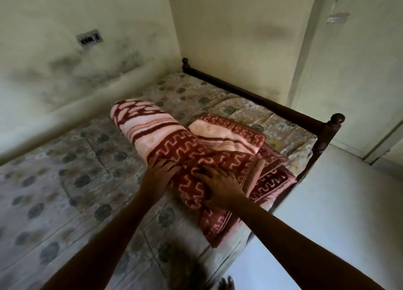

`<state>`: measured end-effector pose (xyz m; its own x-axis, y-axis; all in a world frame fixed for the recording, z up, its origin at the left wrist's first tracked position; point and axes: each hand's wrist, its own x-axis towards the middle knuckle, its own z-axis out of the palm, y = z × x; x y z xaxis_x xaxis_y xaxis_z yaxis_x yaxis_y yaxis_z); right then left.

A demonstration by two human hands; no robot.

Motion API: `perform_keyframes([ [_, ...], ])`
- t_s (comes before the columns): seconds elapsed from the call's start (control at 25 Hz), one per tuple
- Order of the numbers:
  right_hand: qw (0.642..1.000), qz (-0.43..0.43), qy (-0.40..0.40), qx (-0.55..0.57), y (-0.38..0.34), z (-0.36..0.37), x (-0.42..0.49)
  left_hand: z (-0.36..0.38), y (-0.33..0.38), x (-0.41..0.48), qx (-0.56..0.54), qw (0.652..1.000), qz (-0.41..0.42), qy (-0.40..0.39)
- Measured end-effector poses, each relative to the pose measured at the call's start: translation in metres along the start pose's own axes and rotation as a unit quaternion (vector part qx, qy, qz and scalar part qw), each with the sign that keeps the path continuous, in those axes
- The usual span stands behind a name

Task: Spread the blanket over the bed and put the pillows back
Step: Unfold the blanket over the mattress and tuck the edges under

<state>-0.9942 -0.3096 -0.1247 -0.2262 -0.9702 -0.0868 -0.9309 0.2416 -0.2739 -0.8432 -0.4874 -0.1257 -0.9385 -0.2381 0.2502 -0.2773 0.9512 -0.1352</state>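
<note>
Head view. The blanket (196, 150), red and pale pink with a key-pattern border, lies folded in a thick bundle at the near right corner of the bed (76, 180), close to the dark wooden rail (250, 93) and its corner post. One part is rolled up into a hump towards the wall; flat folded layers lie under and to the right of it, their edges reaching the mattress edge. The pile looks heavy and plush, with several layers stacked.

The left hand (162, 172) rests on the near end of the hump, grip spread, fingers splayed over the fabric. The right hand (218, 185) lies flat just beside it on the red border, grip likewise spread. No pinch of cloth is plainly shown on either side.

Judgement: both palms are set on the bundle to steady it or find a fold edge for opening out. Spreading is not yet done; the floral sheet is largely uncovered. No pillows are in view.
</note>
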Motion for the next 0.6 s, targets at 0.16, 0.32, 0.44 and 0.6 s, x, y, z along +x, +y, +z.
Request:
perform_keyframes([
  [0.16, 0.995, -0.103, 0.005, 0.003, -0.063, 0.054, -0.015, -0.002, 0.005, -0.095, -0.011, 0.988, -0.099, -0.115],
  [0.32, 0.977, -0.160, -0.049, 0.132, -0.111, 0.089, -0.030, -0.008, 0.002, -0.155, -0.056, 0.973, -0.156, -0.162],
  [0.44, 0.973, -0.097, 0.039, 0.205, -0.119, 0.101, -0.027, -0.005, -0.012, -0.168, -0.102, 0.970, -0.176, -0.132],
  [0.6, 0.964, 0.015, 0.094, 0.249, -0.106, 0.080, -0.009, 0.003, -0.024, -0.136, -0.182, 0.957, -0.178, -0.141],
])
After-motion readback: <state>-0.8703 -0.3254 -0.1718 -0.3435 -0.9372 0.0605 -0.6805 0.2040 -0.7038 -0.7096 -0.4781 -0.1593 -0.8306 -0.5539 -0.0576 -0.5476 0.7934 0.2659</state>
